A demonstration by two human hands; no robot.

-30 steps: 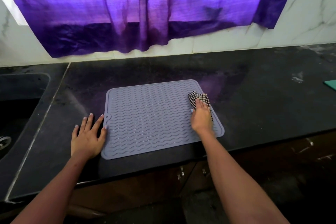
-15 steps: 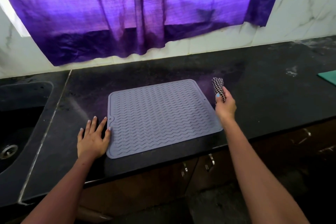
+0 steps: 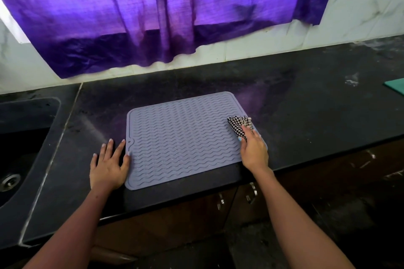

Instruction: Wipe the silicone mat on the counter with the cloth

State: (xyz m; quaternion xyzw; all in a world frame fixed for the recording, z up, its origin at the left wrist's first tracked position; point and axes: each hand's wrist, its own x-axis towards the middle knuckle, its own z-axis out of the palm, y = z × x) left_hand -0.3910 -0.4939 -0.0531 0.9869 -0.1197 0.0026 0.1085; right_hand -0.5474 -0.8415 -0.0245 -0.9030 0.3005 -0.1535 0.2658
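Head view: right hand (image 3: 254, 152) presses the cloth (image 3: 239, 125) onto the mat (image 3: 183, 137).
Its grip pinches the cloth; left hand (image 3: 108, 165) lies flat on the desk (image 3: 306, 116). Best sweep leftward from the grip, pressing evenly.

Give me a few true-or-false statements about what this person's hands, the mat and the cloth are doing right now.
1. The right hand holds the cloth on the mat. True.
2. The cloth is at the mat's left edge. False: it is at the right edge.
3. The left hand lies flat on the counter beside the mat. True.
4. The cloth is plain white. False: it is black-and-white checked.
5. The sink is right of the mat. False: it is to the left.
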